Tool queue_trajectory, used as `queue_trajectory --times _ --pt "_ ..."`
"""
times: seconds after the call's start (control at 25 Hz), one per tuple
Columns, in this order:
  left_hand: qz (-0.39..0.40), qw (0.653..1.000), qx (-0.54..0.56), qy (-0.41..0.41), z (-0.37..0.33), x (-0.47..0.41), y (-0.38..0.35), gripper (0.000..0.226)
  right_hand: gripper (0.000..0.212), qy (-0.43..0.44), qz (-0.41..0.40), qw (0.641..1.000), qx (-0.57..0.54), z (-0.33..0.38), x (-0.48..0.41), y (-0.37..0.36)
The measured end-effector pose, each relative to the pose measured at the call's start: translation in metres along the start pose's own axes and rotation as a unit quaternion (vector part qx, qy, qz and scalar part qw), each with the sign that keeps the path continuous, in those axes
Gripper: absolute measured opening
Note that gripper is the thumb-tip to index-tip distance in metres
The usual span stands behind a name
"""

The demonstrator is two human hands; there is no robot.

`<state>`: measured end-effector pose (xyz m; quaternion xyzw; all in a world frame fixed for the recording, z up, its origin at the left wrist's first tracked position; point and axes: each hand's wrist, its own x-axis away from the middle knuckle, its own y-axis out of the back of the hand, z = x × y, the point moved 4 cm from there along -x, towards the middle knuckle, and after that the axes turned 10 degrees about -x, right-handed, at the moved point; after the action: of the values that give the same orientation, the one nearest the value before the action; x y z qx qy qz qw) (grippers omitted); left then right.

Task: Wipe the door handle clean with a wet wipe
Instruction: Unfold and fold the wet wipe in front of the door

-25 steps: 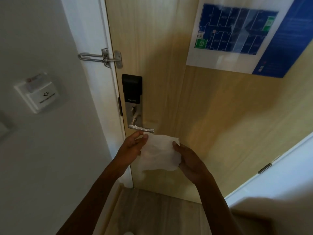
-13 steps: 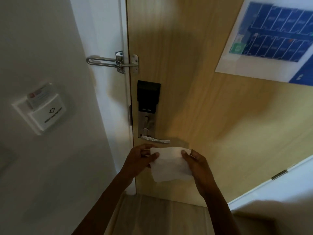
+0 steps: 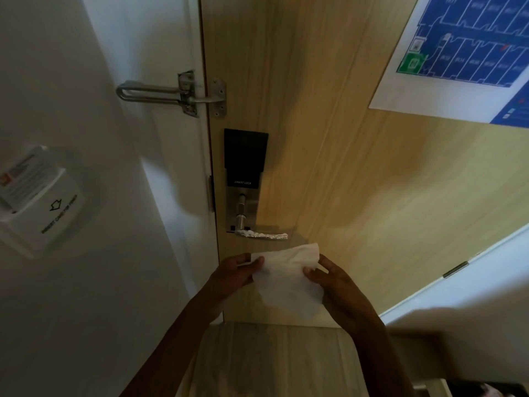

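Across the centre and right of the frame stands the pale wooden door (image 3: 357,181), shut against the white wall (image 3: 100,138) that fills the left side. In the upper right corner a blue floor plan (image 3: 463,53) hangs on the door. At the left edge a white card holder (image 3: 40,204) sits on the wall, and above centre a metal swing latch (image 3: 171,94) bridges wall and door. Below it is the black-topped lock plate (image 3: 245,159). The door handle (image 3: 262,234) juts to the right from the plate's foot, just left of centre. Its top carries a whitish, crinkled-looking layer, and what that layer is cannot be told.

Just under the handle, apart from it, the wet wipe (image 3: 286,282) hangs spread between the two hands. The left hand (image 3: 232,277) pinches its upper left corner between thumb and fingers (image 3: 254,262). The right hand (image 3: 337,285) pinches its right edge the same way, with the other fingers loosely curled behind.

Judging by this, the step in hand is readying the wipe: it is opened out and brought up to the handle, and no wiping has begun. The next move calls for gathering the wipe into one hand, lifting it the short way to the lever, wrapping it round the bar, and drawing it along the length without pressing the lever down.
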<state>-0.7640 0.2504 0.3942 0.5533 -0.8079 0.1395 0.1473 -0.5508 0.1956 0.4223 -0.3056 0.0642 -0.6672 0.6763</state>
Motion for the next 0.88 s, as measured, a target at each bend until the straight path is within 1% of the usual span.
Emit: queue_trajectory --times 0.04,0.08,0.16,0.24,0.28,0.32,0.36,0.4,0.48,0.52,0.56,0.64,0.68,0.8,0.88 --pt "0.003 1.000 0.002 -0.010 -0.003 0.001 0.001 0.027 0.044 0.000 0.002 1.000 0.012 0.001 0.001 0.001" --pt "0.009 1.000 -0.005 -0.028 -0.006 0.001 0.001 0.031 0.049 0.008 -0.012 0.999 0.037 0.002 0.001 0.002" --pt "0.016 0.996 -0.047 -0.069 -0.012 0.004 0.002 0.050 0.057 0.034 -0.073 0.991 0.106 0.004 0.001 0.004" --pt "0.004 0.991 -0.092 -0.095 -0.013 0.005 0.004 0.068 0.060 0.069 -0.129 0.974 0.171 0.009 0.003 0.001" --pt "-0.003 0.988 -0.109 -0.106 -0.014 0.005 0.004 0.075 0.060 0.093 -0.140 0.965 0.201 0.012 0.004 -0.002" --pt "-0.014 0.985 -0.123 -0.121 -0.015 0.006 0.004 0.076 0.055 0.118 -0.143 0.956 0.226 0.015 0.005 -0.005" --pt "-0.027 0.980 -0.135 -0.141 -0.017 0.006 0.004 0.070 0.047 0.138 -0.142 0.949 0.247 0.018 0.005 -0.008" --pt "-0.041 0.976 -0.141 -0.160 -0.020 0.005 0.005 0.059 0.038 0.151 -0.141 0.942 0.264 0.021 0.006 -0.012" --pt "-0.052 0.974 -0.142 -0.170 -0.024 0.004 0.008 0.039 0.029 0.151 -0.142 0.940 0.270 0.022 0.006 -0.016" --pt "-0.040 0.976 -0.141 -0.159 -0.024 0.003 0.010 0.037 0.026 0.143 -0.140 0.946 0.256 0.021 0.005 -0.016" --pt "-0.014 0.979 -0.145 -0.144 -0.022 0.003 0.012 0.042 0.024 0.130 -0.136 0.953 0.238 0.019 0.004 -0.017" --pt "0.040 0.971 -0.193 -0.134 -0.015 0.002 0.010 0.051 0.024 0.108 -0.133 0.962 0.212 0.015 0.003 -0.017" --pt "0.045 0.963 -0.226 -0.140 -0.012 0.002 0.010 0.050 0.024 0.101 -0.127 0.964 0.208 0.014 0.003 -0.017" --pt "-0.009 0.941 -0.295 -0.164 -0.015 -0.001 0.015 0.032 0.029 0.077 -0.082 0.971 0.211 0.014 0.003 -0.019" --pt "-0.034 0.926 -0.327 -0.183 -0.020 -0.003 0.019 0.025 0.038 0.065 -0.043 0.972 0.222 0.017 0.003 -0.019"
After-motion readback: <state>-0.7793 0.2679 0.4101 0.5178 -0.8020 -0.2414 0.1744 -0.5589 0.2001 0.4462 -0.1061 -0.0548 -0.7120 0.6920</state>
